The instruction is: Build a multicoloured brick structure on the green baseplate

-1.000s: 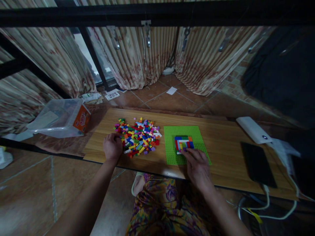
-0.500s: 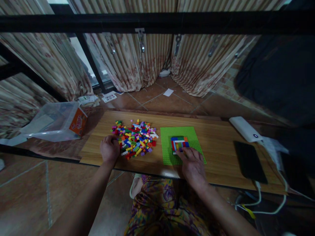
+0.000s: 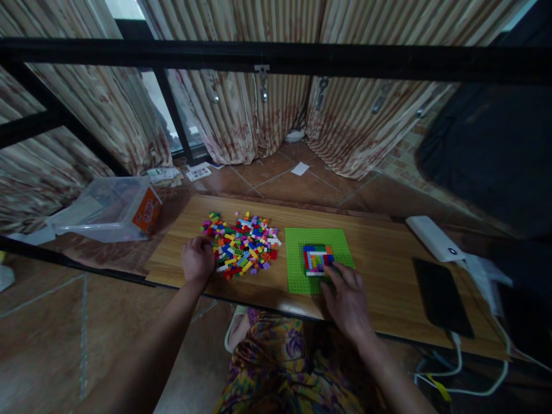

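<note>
Since a second ago my right hand (image 3: 347, 299) has slid from the near edge of the brick block (image 3: 318, 259) to its near right corner, fingertips together on it, so I judge I'm pressing a piece home. The block sits mid-baseplate (image 3: 297, 276). My left hand (image 3: 197, 260) stays curled at the brick pile (image 3: 241, 244)'s left edge on the board (image 3: 379, 247); I cannot tell if it holds anything.

No legible txt anywhere. Clear plastic box (image 3: 106, 210), off the board's (image 3: 388, 253) left edge, carried an orange label (image 3: 146, 210) w/ red print, too blurred to read. Paper slip (image 3: 198, 172) on the floor beyond the far-left corner showed a QR-type code, unreadable.
</note>
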`<state>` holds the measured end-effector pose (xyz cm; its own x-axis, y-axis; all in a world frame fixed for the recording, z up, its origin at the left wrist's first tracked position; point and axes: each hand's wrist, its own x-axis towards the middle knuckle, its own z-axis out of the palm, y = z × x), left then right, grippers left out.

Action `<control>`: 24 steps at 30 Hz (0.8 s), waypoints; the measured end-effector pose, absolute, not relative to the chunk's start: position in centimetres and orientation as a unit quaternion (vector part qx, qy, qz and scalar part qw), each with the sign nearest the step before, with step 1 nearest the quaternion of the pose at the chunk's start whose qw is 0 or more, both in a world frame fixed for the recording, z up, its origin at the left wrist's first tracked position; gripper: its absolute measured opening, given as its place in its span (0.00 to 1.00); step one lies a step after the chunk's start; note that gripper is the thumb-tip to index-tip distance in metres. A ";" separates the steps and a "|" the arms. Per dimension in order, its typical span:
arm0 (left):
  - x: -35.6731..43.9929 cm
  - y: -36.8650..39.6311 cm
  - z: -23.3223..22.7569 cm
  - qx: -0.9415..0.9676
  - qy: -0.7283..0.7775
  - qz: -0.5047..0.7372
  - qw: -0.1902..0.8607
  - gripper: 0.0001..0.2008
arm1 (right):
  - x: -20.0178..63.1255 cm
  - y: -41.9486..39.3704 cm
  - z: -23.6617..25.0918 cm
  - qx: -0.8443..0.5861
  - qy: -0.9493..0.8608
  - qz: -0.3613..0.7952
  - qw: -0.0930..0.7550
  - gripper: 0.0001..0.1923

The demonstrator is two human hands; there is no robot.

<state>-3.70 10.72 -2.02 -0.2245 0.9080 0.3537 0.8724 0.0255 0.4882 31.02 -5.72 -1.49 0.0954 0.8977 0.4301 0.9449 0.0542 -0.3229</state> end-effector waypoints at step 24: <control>-3.8 10.6 -2.5 0.624 0.716 0.312 0.029 0.10 | 30.7 -3.5 -2.9 -0.690 -0.644 -0.078 0.321 0.13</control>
